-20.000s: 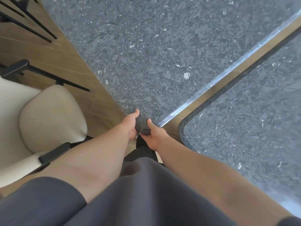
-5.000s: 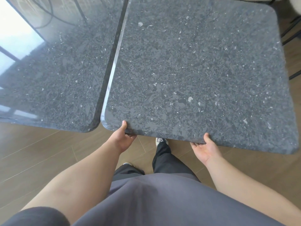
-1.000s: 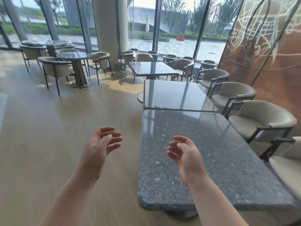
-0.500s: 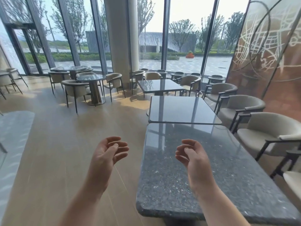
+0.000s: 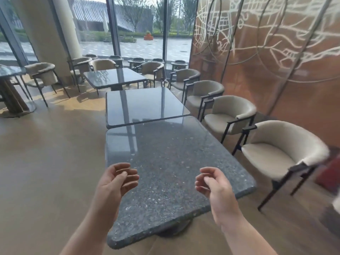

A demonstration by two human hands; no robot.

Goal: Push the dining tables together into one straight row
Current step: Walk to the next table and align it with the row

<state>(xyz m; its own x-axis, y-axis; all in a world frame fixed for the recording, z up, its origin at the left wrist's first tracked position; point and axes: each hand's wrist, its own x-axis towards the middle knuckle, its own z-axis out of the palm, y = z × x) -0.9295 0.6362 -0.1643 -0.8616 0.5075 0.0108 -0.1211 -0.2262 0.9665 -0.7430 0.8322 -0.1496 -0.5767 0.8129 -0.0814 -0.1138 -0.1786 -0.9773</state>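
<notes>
Over on the far left there's a round-ish table (image 5: 11, 70) on a chunky pedestal with a beige chair (image 5: 43, 74) next to it, well apart from the row, so it doesn't look like part of the job.

The person's left hand (image 5: 116, 183) hangs in the air over the near left corner of the near table (image 5: 165, 162), palm turned inward, fingers loosely curled and gripping nothing. It isn't touching the stone, so this reads as a step-back-and-look pose rather than a push.

The near table sits edge to edge with the middle table (image 5: 143, 105). The seam looks closed, though the near one seems to angle a touch to the right, so the line may not be perfectly straight; the wide lens could be faking that. The far table (image 5: 114, 77) stands apart from the middle one, with a visible gap and a sideways offset to the left. That's probably the next one to move.

The right hand (image 5: 213, 183) mirrors the left: relaxed curl, empty, over the near right part of the tabletop.

Along the right, a line of armchairs (image 5: 276, 155) sits close beside the tables against the rust-coloured wall panel (image 5: 276, 61), likely left as seating for the joined row.
</notes>
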